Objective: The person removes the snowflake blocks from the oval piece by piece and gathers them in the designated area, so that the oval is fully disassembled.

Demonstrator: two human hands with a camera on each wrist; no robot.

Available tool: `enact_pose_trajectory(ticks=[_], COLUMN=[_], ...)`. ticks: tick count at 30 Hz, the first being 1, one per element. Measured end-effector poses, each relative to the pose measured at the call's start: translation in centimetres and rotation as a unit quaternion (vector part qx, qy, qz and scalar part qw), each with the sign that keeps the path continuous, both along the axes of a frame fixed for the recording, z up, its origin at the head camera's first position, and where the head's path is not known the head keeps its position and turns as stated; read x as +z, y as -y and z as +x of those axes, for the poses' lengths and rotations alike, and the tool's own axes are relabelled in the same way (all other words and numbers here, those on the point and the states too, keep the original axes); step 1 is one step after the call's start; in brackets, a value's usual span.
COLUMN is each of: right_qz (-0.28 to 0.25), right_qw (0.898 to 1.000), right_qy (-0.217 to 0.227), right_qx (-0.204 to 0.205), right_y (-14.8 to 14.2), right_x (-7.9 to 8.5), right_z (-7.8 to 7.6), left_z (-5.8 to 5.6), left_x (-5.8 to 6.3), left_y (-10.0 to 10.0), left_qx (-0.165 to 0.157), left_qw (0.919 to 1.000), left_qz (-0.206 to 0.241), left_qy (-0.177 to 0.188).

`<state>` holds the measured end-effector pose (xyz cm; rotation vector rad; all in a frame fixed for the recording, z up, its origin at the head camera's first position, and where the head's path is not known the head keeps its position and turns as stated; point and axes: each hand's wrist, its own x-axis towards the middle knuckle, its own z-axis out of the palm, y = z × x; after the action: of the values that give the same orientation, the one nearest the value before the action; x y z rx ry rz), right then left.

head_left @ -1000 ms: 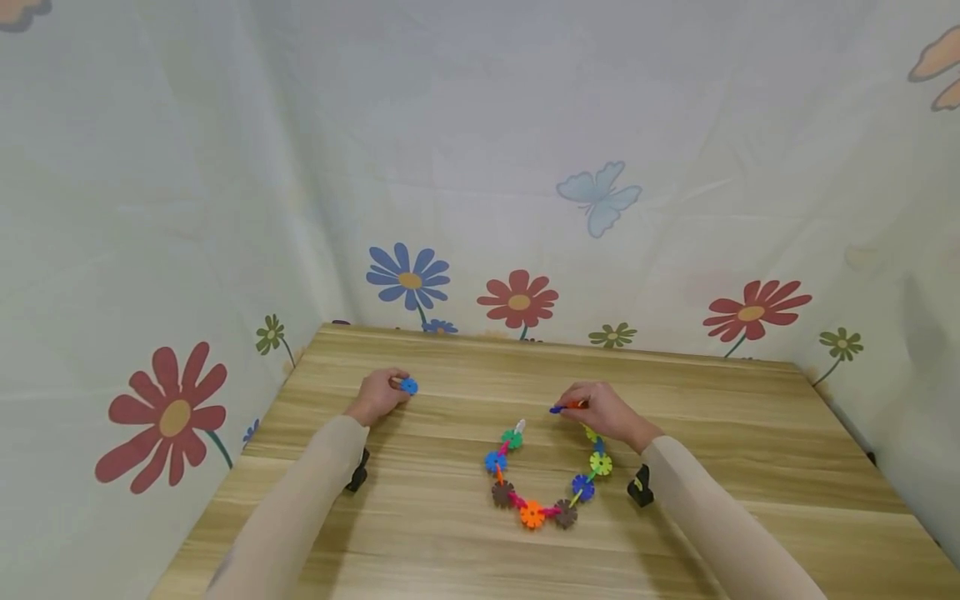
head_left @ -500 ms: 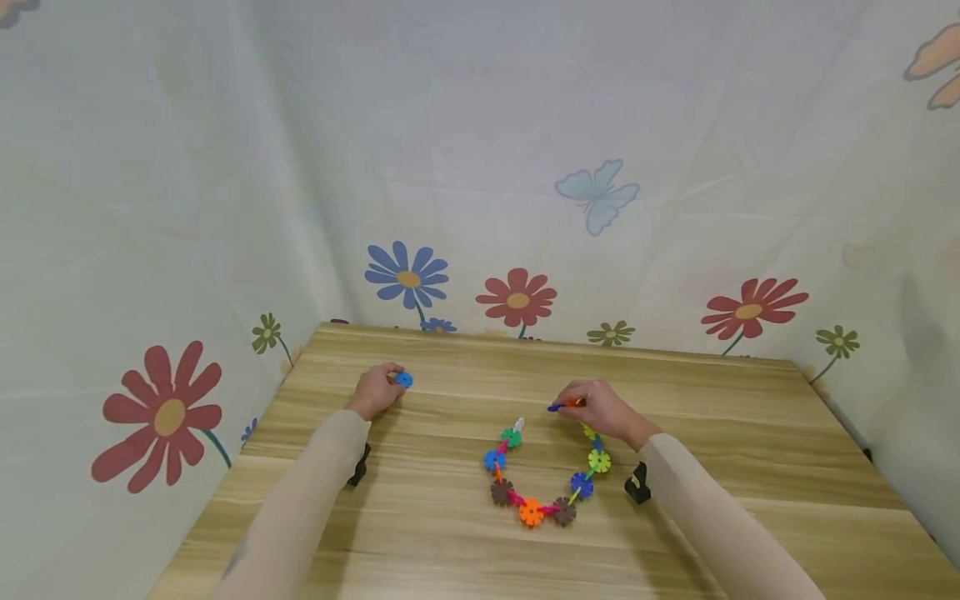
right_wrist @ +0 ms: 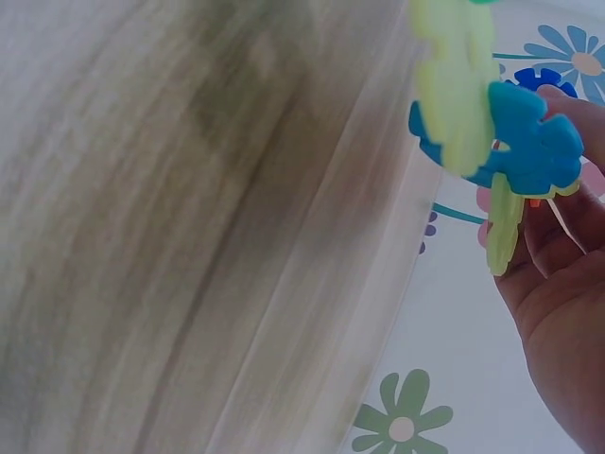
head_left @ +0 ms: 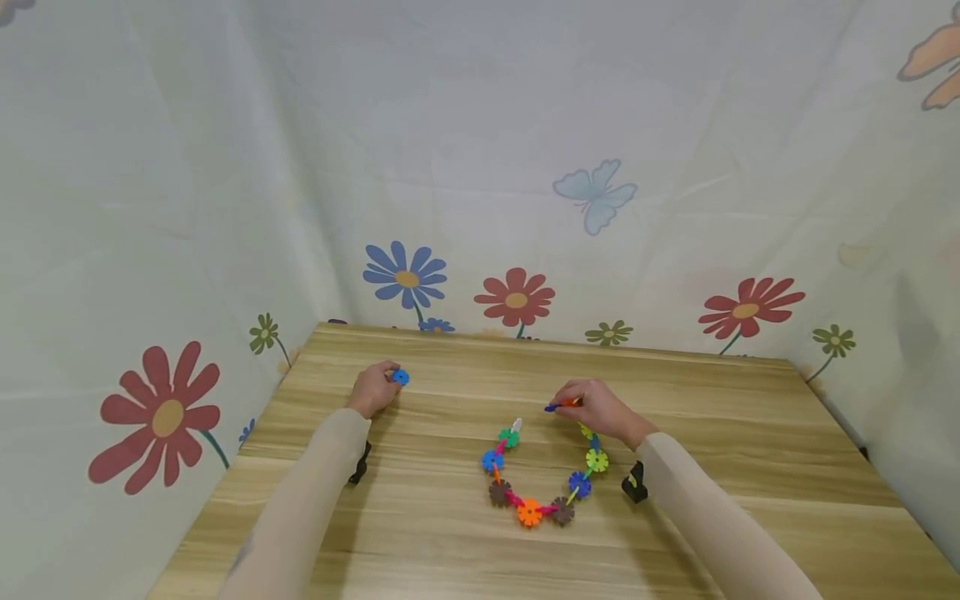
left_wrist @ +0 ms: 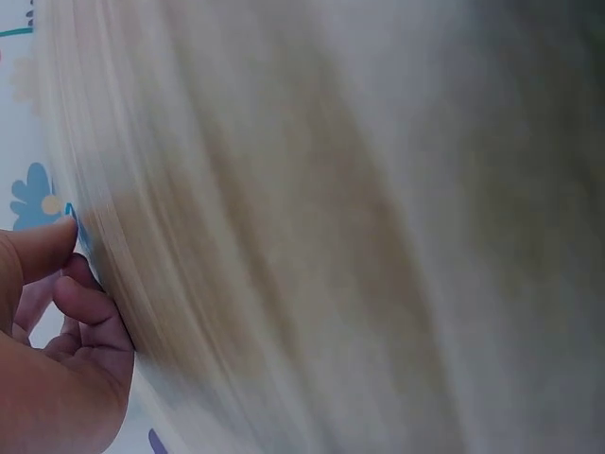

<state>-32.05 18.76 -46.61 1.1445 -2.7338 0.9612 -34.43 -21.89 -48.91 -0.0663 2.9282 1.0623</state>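
Observation:
My left hand pinches a blue notched plastic disc between thumb and fingers at the table's far left. In the left wrist view only a sliver of that disc shows past the thumb. Right of centre, my right hand pinches an orange notched disc, with a dark blue disc joined at its tip. These belong to the end of a curved chain of interlocking discs in several colours. A white disc stands at the chain's other end. Fingers partly hide the orange disc.
The wood-grain table carries the chain, which lies in an open loop between my forearms. A pale curtain printed with flowers and a butterfly hangs behind the table's back edge and at both sides.
My left hand has shifted slightly back and left with the blue disc. The right hand keeps its grip in about the same place, and the chain lies still.

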Motion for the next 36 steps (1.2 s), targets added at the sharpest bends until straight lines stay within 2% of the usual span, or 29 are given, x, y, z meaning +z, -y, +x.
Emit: enact_pose_trajectory(ticks=[7,16,24,30,36], right_qz=[-0.001,0.009,0.015,0.01,0.009], right_qw=[1.0,1.0,1.0,0.999,0.998], right_qy=[0.0,0.0,0.009,0.013,0.026], right_qx=[-0.003,-0.013,-0.018,-0.03,-0.048], right_y=[0.1,0.2,0.0,0.0,0.1], right_x=[0.0,0.0,0.0,0.0,-0.1], right_z=[0.0,0.1,0.0,-0.1,0.0], left_z=[0.1,0.3,0.7,0.8,1.5], left_x=[0.3,0.4,0.8,1.1,1.8], left_y=[0.1,0.1,-0.2,-1.7,-4.2], left_qx=[-0.003,-0.006,-0.001,-0.014,-0.04], left_qw=[0.9999,1.0,0.9981,0.9953,0.9924], left_qz=[0.004,0.0,0.061,0.095,0.115], left_qy=[0.013,0.003,0.006,-0.008,-0.015])
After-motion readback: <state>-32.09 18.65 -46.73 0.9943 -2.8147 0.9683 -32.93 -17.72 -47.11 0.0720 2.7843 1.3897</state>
